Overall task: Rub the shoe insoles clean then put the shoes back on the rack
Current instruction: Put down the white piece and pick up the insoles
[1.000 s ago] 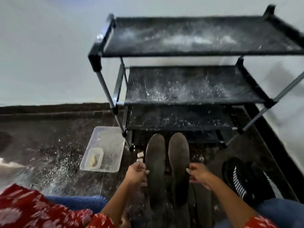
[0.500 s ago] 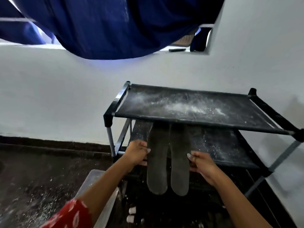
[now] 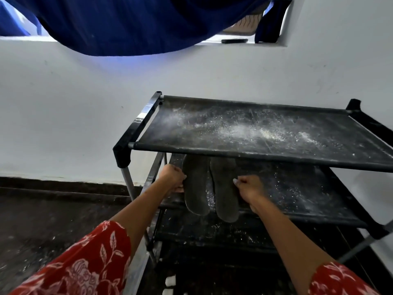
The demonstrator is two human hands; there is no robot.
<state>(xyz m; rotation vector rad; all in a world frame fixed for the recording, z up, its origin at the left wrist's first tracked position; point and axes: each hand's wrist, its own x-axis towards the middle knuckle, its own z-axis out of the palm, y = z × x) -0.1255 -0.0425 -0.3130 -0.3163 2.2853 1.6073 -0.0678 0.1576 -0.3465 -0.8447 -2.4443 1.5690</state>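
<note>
Sliding two dark insoles, left insole (image 3: pixel 196 186) and right insole (image 3: pixel 226 188), side by side onto the middle shelf (image 3: pixel 297 194) of the black rack (image 3: pixel 136 133), toes tucked under the powder-dusted top shelf (image 3: pixel 255 133), heels overhanging the front edge. Left hand (image 3: pixel 173 177) pinching the outer edge of the left insole, fingers curled; right hand (image 3: pixel 247 187) gripping the outer edge of the right one likewise. Probably best pushing both further in together, keeping them flat and parallel, until the heels are sitting fully on the shelf fabric; letting go only then, lest they tip off the front edge.
</note>
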